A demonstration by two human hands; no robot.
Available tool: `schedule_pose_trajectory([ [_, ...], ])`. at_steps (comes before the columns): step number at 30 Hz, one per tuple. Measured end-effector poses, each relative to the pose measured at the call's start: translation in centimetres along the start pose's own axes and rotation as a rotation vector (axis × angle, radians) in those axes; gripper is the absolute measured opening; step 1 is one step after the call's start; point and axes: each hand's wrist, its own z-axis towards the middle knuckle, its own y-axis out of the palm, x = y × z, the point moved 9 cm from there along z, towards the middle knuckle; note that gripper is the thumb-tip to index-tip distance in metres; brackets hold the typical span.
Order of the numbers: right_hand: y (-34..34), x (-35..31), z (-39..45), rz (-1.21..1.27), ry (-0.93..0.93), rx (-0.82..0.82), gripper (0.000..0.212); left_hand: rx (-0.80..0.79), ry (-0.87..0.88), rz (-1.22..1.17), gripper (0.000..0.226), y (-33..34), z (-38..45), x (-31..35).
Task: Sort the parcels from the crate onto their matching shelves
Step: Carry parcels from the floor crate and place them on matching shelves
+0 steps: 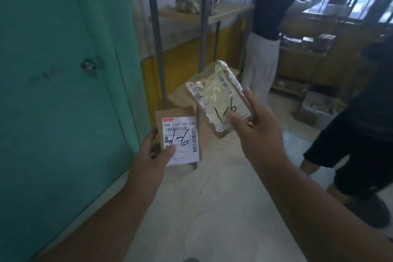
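Observation:
My left hand [156, 151] grips a small brown cardboard parcel [177, 132] with a white barcode label marked "1-6" in black pen. My right hand [258, 125] holds a second parcel [217, 93], wrapped in shiny clear tape and also marked "1-6", tilted up and away from me. Both parcels are held in the air in front of a metal shelf rack [204, 15]. Its wooden upper shelf [225, 11] carries two shiny wrapped parcels [188, 0]. A lower wooden shelf [182, 95] shows behind the parcels.
A teal door [63, 91] fills the left side. A person in a dark top and white trousers [265, 34] stands at a far shelf. Another person in black shorts [361, 134] stands close on my right. Boxes [314, 106] lie on the floor beyond.

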Motion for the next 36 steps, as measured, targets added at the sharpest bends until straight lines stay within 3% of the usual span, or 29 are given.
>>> schedule_pose_trajectory([
  [8, -10.0, 7.1, 11.2, 0.012, 0.131, 0.259, 0.056, -0.228, -0.036, 0.023, 0.045, 16.9, 14.8, 1.6],
  [16, -20.9, 18.1, 21.2, 0.025, 0.19, 0.426, 0.058, -0.363, 0.053, 0.023, 0.05, 36.2, 23.4, 1.2],
  [22, -24.8, 23.5, 34.9, 0.087, 0.175, 0.347, 0.062, -0.298, 0.059, -0.054, 0.043, 46.2, 30.3, 4.4],
  [31, -21.4, 23.8, 56.9, 0.216, -0.014, 0.208, 0.056, -0.075, 0.132, -0.052, 0.051, 49.5, 46.2, 8.7],
  [36, -20.3, 24.5, 67.5, 0.266, -0.031, 0.195, 0.057, -0.041, 0.17, -0.069, 0.056, 53.1, 54.4, 12.4],
])
